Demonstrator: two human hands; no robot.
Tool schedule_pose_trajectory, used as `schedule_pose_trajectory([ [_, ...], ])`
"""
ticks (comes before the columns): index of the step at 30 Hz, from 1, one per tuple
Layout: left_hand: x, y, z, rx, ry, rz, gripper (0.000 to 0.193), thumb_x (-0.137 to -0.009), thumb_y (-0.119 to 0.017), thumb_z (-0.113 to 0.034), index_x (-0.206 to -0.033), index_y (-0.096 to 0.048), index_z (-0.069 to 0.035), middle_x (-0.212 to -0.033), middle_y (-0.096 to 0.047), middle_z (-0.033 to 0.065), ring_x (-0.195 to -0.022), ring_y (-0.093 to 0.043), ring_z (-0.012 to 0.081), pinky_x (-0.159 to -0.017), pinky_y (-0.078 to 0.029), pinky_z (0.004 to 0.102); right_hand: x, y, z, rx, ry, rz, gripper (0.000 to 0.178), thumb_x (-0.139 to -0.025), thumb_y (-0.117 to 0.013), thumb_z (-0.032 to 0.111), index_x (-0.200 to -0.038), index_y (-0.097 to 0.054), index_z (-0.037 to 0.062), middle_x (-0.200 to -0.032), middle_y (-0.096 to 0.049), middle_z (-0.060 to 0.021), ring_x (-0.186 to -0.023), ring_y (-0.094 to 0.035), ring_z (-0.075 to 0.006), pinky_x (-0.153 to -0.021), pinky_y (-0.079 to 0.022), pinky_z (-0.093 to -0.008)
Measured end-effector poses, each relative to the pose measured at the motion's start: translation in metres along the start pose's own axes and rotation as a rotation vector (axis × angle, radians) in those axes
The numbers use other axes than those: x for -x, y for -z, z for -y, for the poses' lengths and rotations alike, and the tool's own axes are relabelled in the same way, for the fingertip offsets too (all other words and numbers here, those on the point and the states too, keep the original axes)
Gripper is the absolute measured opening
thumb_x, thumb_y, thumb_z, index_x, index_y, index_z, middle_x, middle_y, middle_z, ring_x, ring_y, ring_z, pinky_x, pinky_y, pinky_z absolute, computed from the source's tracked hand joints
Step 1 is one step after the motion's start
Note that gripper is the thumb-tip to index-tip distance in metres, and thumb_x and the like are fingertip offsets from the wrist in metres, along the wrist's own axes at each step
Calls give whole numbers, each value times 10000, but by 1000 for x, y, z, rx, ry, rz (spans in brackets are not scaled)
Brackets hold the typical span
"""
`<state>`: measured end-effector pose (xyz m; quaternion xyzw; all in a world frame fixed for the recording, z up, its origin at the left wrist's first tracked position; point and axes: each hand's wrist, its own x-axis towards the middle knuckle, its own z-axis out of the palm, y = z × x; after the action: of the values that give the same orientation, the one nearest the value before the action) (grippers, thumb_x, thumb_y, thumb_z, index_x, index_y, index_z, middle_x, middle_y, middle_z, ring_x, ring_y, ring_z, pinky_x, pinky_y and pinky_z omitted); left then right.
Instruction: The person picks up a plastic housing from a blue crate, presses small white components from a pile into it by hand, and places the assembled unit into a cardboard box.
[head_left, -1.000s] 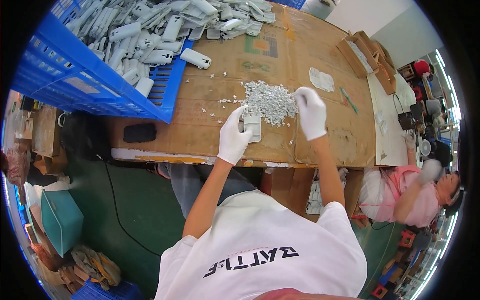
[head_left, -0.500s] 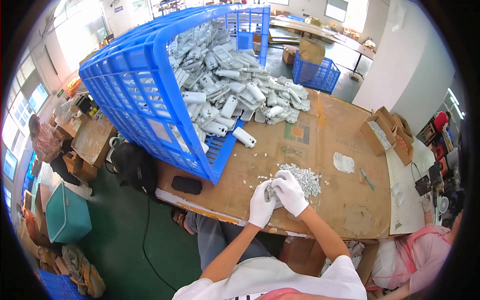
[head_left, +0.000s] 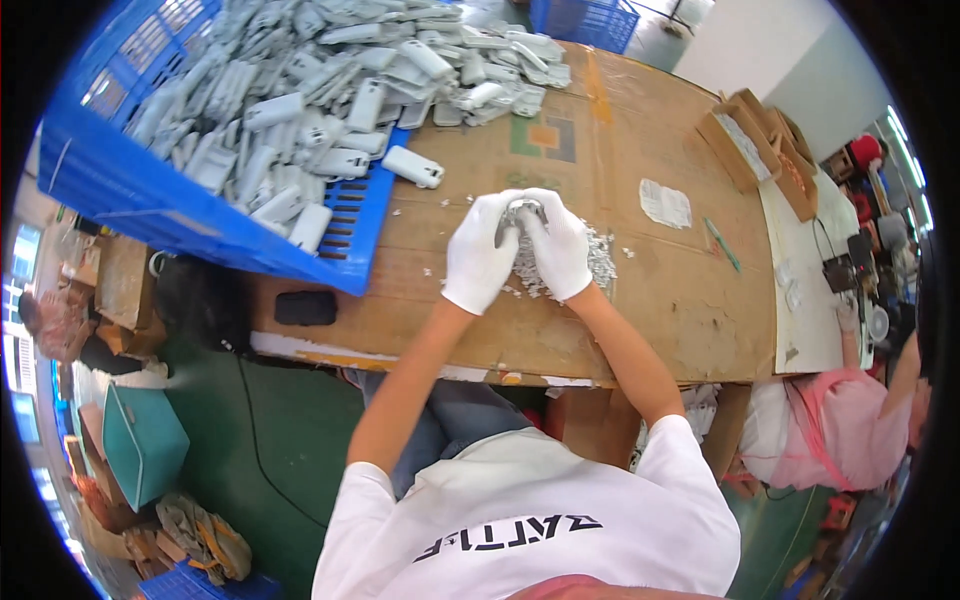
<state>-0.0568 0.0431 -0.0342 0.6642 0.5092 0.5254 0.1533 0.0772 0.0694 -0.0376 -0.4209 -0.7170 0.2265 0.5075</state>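
Note:
Both hands wear white gloves and meet over the cardboard-topped table. My left hand and my right hand are closed around a pale plastic shell, mostly hidden by fingers and thumbs. Under and beside my right hand lies a heap of tiny white parts, with a few strays scattered to the left. Ahead and to the left, a blue crate on its side spills many white plastic shells onto the table. One loose shell lies at the crate's edge.
A dark flat case and a black bag are at the left. To the right lie a crumpled white sheet, a green pen-like tool and open cardboard boxes of small parts. A co-worker in pink sits at right.
My view has tilted downward, so the table appears higher. My hands have moved a little farther from the table's front edge, still together around the shell.

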Motion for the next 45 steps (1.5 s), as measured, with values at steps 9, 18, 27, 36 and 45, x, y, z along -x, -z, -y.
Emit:
schedule_pose_trajectory([
  [9, -5, -17, 24, 154, -19, 111, 461, -837, -696, -3, -1278, -573, -62, -1158, -626, 99, -1015, -672, 198, -866, -560, 318, 2, 24, -29, 329, 244, -214, 282, -809, -724, 1, -1060, -621, 79, -821, -651, -115, -705, -647, -287, -607, -509, -374],
  [18, 3, -14, 23, 125, -8, 161, 392, -840, -711, -120, -1216, -601, -106, -1067, -645, 110, -952, -676, 274, -798, -542, 357, 13, 12, 5, -61, -148, 56, 418, -931, -591, 27, -1344, -565, 82, -1022, -705, -165, -878, -698, -234, -815, -535, -323],
  [27, 14, -13, 19, 111, 30, 192, 338, -838, -684, -88, -1165, -602, -59, -992, -684, 146, -898, -693, 305, -780, -543, 365, 18, 12, 17, -185, -277, 84, 348, -900, -522, -27, -1218, -641, 48, -1017, -703, -105, -894, -663, -111, -804, -526, -279],
  [36, 22, -19, 12, 153, 14, 200, 245, -879, -629, -86, -1118, -579, -69, -968, -662, 165, -864, -671, 361, -742, -545, 408, 20, 18, 14, -247, -313, 89, 372, -843, -462, -57, -1157, -646, 16, -1034, -699, -87, -945, -656, -132, -870, -518, -287],
  [45, 21, -21, 7, 179, 77, 143, 264, -887, -622, -77, -1149, -601, -77, -1015, -679, 165, -920, -679, 360, -778, -555, 398, 19, 14, 14, -358, -370, 54, 331, -861, -518, -34, -1163, -645, 14, -1023, -687, -57, -940, -634, -103, -870, -505, -270],
])
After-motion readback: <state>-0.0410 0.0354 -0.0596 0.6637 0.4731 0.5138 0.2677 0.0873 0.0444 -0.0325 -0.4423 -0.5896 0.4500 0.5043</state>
